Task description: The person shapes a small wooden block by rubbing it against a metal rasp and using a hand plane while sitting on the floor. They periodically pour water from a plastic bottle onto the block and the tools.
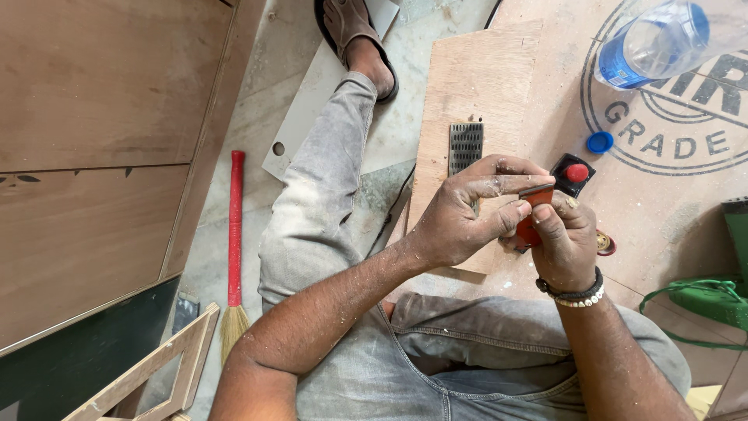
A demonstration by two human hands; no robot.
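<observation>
Right now my left hand (460,214) and right hand (565,242) both pinch a small red tool (534,210), fingers curled tight around it, just above the plywood board (467,86).

We see only the top edge of the small red tool (536,196); the left hand (467,214) and right hand (565,242) cover the rest. Right of the hands, the green power tool (713,300) is cut off by the frame edge, as is the plastic bottle (662,39) above them.
</observation>
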